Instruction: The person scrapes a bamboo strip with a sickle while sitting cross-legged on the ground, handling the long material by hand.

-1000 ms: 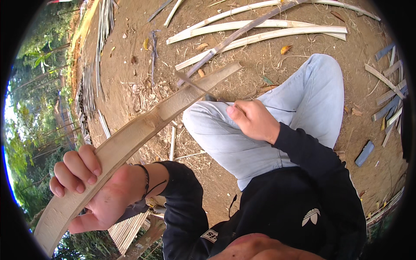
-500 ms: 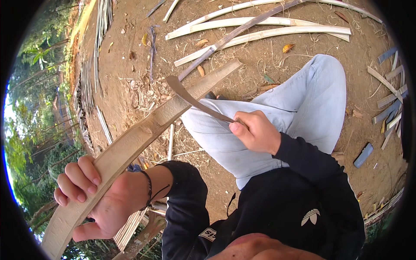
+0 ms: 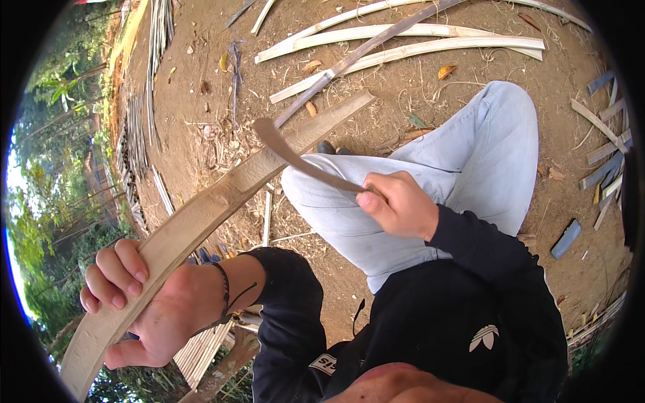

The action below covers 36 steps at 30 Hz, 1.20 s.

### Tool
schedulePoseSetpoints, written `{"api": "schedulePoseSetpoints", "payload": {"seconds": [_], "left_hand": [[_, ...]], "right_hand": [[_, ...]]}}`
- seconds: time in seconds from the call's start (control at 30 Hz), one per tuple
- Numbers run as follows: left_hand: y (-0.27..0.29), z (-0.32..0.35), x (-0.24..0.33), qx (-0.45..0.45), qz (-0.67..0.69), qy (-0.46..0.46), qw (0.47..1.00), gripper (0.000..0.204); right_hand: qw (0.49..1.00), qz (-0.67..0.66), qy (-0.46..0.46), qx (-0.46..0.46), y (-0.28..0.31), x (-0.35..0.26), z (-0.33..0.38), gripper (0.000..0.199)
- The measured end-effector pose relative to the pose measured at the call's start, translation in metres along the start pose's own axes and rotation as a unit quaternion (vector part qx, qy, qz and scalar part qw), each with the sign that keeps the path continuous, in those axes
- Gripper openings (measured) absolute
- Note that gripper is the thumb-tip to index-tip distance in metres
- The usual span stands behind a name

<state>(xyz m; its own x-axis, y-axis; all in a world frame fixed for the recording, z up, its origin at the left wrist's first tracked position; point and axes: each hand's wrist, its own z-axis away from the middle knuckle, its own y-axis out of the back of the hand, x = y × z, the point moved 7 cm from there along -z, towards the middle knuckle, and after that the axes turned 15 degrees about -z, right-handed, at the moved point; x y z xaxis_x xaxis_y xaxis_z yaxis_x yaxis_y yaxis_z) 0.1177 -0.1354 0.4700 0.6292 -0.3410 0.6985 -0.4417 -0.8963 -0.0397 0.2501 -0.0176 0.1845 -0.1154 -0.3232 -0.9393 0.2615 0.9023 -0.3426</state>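
A long half-round piece of split bamboo (image 3: 201, 211) slants from the lower left up past my knee, its hollow side up and a node near its middle. My left hand (image 3: 151, 312) is wrapped around its lower part, thumb underneath and fingers over the far edge. In my right hand (image 3: 404, 207), above my lap, is a knife with a long curved blade (image 3: 299, 161); the fist hides its handle. The blade's hooked end crosses over the bamboo's upper half, slightly blurred. Whether it touches the bamboo, I cannot tell.
Pale split bamboo strips (image 3: 403, 57) lie on the dirt ahead, a dark pole (image 3: 366, 52) across them. Shavings (image 3: 208, 151) litter the ground left of my knee. Short offcuts (image 3: 608, 158) and a dark flat block (image 3: 566, 239) are at right. More thin strips (image 3: 138, 131) lie far left.
The knife blade has shifted slightly left along with its tip. My left hand and the lower end of the bamboo have moved a little to the left.
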Motion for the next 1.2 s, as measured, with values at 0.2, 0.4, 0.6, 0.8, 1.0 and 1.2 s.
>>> {"api": "schedulePoseSetpoints", "payload": {"seconds": [0.2,0.4,0.6,0.8,1.0,1.2], "left_hand": [[-0.002,0.001,0.0,0.004,-0.01,-0.011,1.0,0.051],[0.002,0.001,0.0,0.008,0.003,-0.006,1.0,0.051],[0.007,-0.001,-0.003,-0.004,0.014,-0.016,1.0,0.052],[0.012,-0.001,0.0,-0.011,0.014,0.0,1.0,0.056],[0.01,-0.002,-0.002,-0.006,0.0,-0.001,1.0,0.057],[0.006,-0.002,0.0,0.003,0.004,-0.006,1.0,0.056]], "right_hand": [[0.998,0.057,-0.019,0.019,0.011,0.012,-0.012,0.033],[0.999,0.008,0.036,0.032,0.001,0.019,0.0,0.049],[0.993,-0.04,0.107,0.007,-0.012,-0.033,0.0,0.053],[0.995,0.055,0.077,0.026,-0.006,-0.019,0.0,0.049],[0.996,0.051,-0.058,0.053,0.009,0.018,-0.012,0.035],[0.997,0.051,-0.015,0.063,0.012,0.033,-0.014,0.039]]}}
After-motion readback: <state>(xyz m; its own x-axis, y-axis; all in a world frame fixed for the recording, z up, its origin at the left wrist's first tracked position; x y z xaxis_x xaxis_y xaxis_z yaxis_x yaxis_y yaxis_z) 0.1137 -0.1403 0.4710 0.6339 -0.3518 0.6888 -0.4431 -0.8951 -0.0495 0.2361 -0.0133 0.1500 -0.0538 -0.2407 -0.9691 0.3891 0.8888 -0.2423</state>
